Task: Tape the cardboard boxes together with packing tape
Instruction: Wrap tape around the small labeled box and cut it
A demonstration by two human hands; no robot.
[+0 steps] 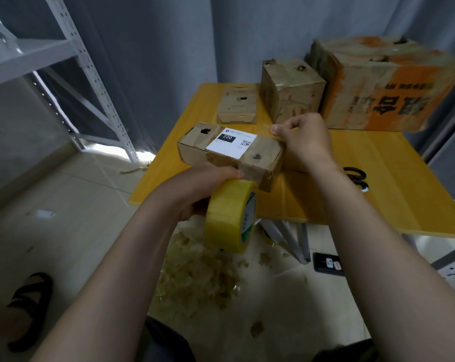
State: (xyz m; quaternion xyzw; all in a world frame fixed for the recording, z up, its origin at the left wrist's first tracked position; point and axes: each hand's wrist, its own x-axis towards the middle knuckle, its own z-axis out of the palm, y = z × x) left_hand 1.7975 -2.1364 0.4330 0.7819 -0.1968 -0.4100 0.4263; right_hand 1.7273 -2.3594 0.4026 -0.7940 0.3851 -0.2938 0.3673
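A: On the table (pixel 351 189), near-left part: box (pixel 249 158) with a white label (pixel 231 146). Can't tell if it sits flat or is lifted.
B: Hands?
A: Left hand (pixel 200 189) curled round the yellow roll (pixel 231 218), out past the table's near edge, just beside the box. Right hand (pixel 304 142) at the box's right end, thumb and fingers pinched on a clear strip (pixel 265 126), which is barely visible.
B: Surface?
A: Yellow top. Far side: flat box (pixel 236 107), cube box (pixel 291 90) beside it, big box (pixel 385 84) with orange print far right. All worn, with torn holes.
B: Room?
A: Grey curtain (pixel 168 48) behind, white rack (pixel 90 69) left. Pale floor (pixel 77 205), scraps (pixel 200 270) under the table, sandal (pixel 30 307) bottom left, dark device (pixel 328 263) by the table leg (pixel 297 241).
B: Unclear?
A: Scissors (pixel 357 178) half hidden by the right forearm. Big box's print blurred. Power strip (pixel 453 270) cut off at the right edge.
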